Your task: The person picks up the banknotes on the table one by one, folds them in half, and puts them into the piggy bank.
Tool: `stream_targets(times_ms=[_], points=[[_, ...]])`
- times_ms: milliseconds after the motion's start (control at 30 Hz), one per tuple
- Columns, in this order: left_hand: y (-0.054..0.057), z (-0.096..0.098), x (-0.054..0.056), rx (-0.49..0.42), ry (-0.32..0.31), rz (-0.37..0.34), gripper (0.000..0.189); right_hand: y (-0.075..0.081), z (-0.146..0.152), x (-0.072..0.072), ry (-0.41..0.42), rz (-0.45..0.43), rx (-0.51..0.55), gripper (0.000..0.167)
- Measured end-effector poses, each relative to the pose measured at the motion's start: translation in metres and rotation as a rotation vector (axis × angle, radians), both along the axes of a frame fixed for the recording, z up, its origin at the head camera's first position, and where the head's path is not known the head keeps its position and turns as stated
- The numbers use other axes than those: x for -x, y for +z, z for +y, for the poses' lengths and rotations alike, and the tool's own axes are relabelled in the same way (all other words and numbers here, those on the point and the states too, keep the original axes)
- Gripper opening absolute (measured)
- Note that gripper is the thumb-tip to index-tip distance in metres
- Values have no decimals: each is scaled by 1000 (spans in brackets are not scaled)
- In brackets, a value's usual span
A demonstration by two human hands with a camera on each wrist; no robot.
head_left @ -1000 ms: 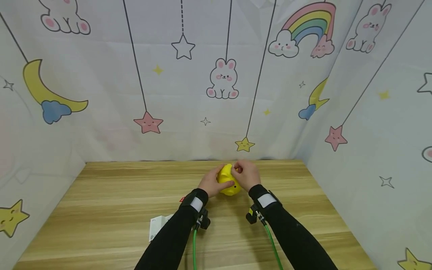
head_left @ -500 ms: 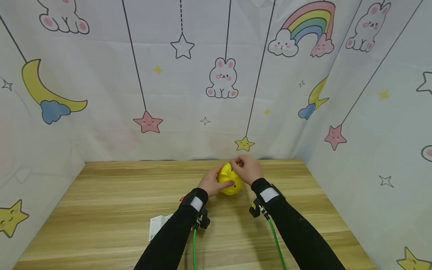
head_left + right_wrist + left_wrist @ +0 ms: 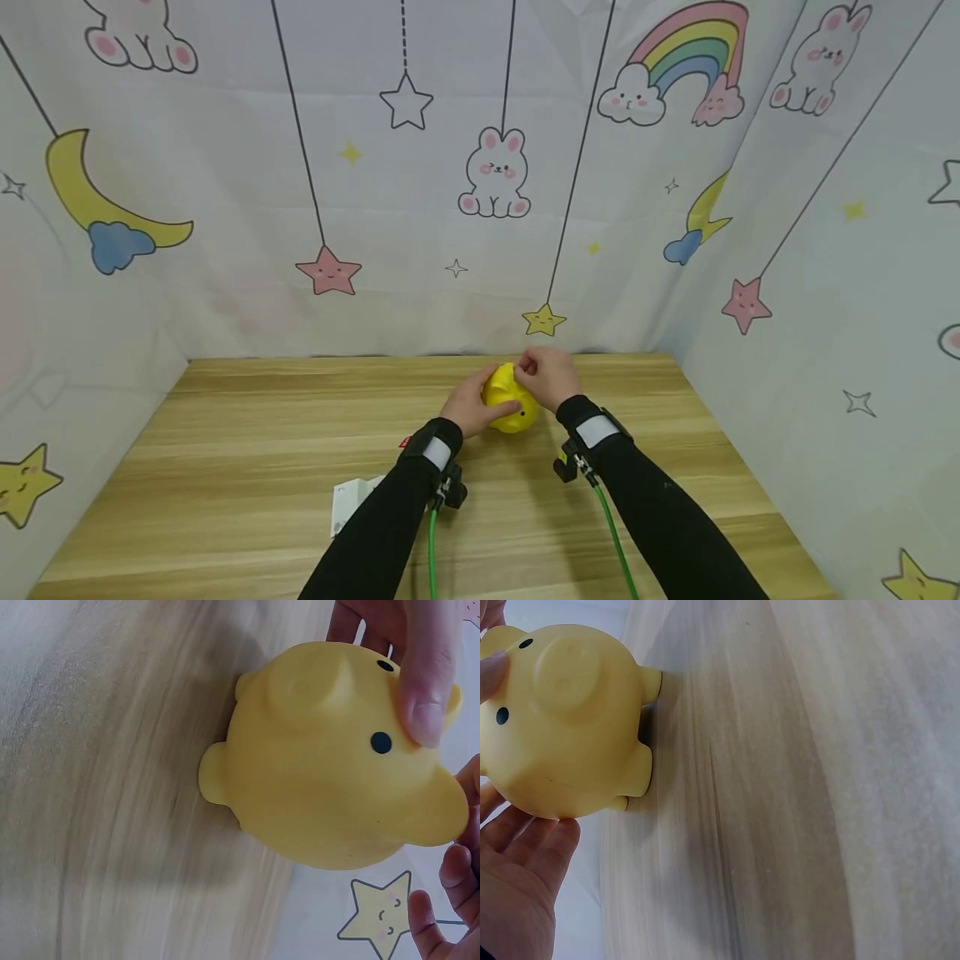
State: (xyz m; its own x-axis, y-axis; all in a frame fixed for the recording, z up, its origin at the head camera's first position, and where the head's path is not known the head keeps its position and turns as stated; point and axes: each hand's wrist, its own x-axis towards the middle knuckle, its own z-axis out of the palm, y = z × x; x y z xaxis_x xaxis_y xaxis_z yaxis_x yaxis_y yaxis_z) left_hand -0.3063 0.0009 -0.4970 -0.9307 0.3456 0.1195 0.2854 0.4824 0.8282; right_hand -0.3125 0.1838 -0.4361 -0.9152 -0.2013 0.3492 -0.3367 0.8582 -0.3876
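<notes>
A yellow piggy bank [image 3: 513, 424] with black eyes and a round snout stands on its feet on the wooden table. My left hand [image 3: 468, 408] grips it from the left, thumb across its forehead, fingers along its side. In the left wrist view, the fingers of that hand [image 3: 526, 874] spread against the pig's flank. My right hand [image 3: 552, 379] is at the pig's top, thumb and index finger drawn together there. Seen from the right wrist, its curled fingers [image 3: 459, 870] lie beside the pig's ear [image 3: 435, 810]. I cannot tell whether they pinch something.
A white box-like object [image 3: 347, 505] lies partly hidden under my left forearm. A small red item [image 3: 405, 442] shows beside my left wrist. White printed curtains [image 3: 420, 317] close off the table's back and sides. Green cables [image 3: 432, 554] trail from both wrist cameras.
My right hand rose slightly to the right, showing a dark slot in the pig's top, then came back down over it. The left hand and the piggy bank have stayed put.
</notes>
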Motion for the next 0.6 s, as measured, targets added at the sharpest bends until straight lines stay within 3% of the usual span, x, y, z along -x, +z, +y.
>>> stream_targets(times_ms=[367,600], points=[[-1,-1,1,5,-14,11,89,-8,5,0,6,-106,152,12],[1,-2,1,4,-10,6,87,-8,4,0,15,-112,150,12]])
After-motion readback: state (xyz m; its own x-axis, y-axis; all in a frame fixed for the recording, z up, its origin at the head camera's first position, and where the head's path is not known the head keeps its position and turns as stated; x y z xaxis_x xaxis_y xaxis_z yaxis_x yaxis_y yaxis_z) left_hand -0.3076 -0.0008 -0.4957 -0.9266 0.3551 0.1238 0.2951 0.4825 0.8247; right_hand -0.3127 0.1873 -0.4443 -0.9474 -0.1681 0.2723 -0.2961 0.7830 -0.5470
